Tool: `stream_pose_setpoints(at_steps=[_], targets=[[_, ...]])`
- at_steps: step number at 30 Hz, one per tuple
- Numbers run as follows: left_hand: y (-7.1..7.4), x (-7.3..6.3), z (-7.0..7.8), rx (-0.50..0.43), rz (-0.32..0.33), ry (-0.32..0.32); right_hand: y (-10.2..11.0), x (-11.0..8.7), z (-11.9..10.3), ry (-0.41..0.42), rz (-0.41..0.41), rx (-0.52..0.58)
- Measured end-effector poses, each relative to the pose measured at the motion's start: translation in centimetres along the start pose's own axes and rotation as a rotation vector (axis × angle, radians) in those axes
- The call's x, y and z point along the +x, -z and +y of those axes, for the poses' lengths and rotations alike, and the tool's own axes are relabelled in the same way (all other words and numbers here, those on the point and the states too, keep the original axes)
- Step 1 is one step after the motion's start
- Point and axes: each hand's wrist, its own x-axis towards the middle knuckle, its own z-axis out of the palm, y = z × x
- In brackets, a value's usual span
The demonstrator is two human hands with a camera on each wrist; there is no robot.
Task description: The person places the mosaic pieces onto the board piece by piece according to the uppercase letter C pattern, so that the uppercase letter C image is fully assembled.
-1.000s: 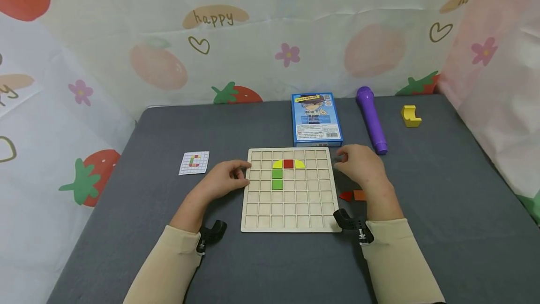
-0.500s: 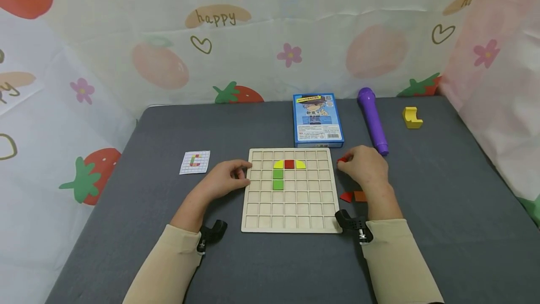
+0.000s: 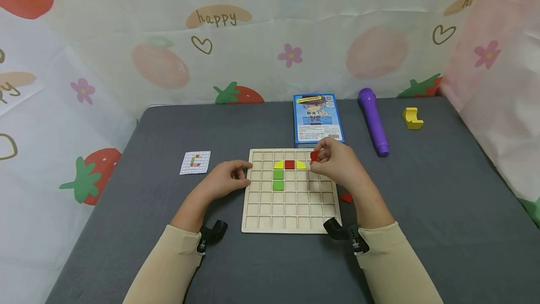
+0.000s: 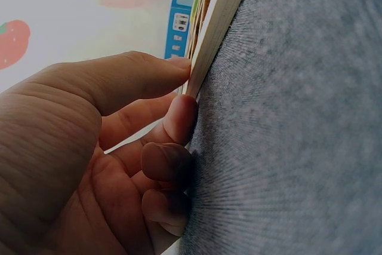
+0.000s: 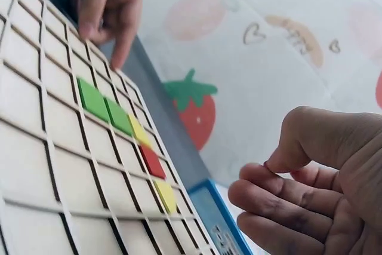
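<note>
A wooden grid board (image 3: 291,210) lies on the table, with two green squares (image 3: 278,185), a red square (image 3: 289,164) and two yellow curved-edge tiles (image 3: 279,165) set in its cells. My right hand (image 3: 337,161) pinches a small red tile (image 3: 314,155) between thumb and forefinger, over the board's upper right corner. In the right wrist view only a sliver of that tile shows at the fingertips. At the board's left edge my left hand (image 3: 225,179) rests with forefinger and thumb apart, both tips against the wood; its other fingers (image 4: 164,160) bend loosely below.
Left of the board lies a pattern card (image 3: 195,162). Behind it are a blue box (image 3: 318,118), a purple microphone-shaped thing (image 3: 373,123) and a yellow notched block (image 3: 412,118). Another red piece (image 3: 347,198) lies by the right forearm. A printed cloth hangs behind the table.
My right hand has picked up the red tile beside the board and carried it left over the upper right corner. Its forearm now covers the orange piece. The left hand stays put.
</note>
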Motion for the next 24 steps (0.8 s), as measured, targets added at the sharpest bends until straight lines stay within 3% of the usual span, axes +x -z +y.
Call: stream_pose_setpoints(at_steps=[6, 10, 16, 24], targets=[[0.1, 0.1, -0.2, 0.012, -0.001, 0.006, -1.9, -0.1, -1.0, 0.052, -0.133, 0.033], [0.1, 0.1, -0.2, 0.018, -0.001, 0.006, -2.8, -0.4, -1.5, 0.113, -0.213, -0.064], [0.1, 0.1, -0.1, 0.020, 0.000, -0.010, -4.5, -0.5, -1.9, 0.134, -0.319, -0.191], [0.1, 0.0, 0.0, 0.022, 0.001, -0.002, -6.3, -1.0, -2.7, 0.129, -0.353, -0.404]])
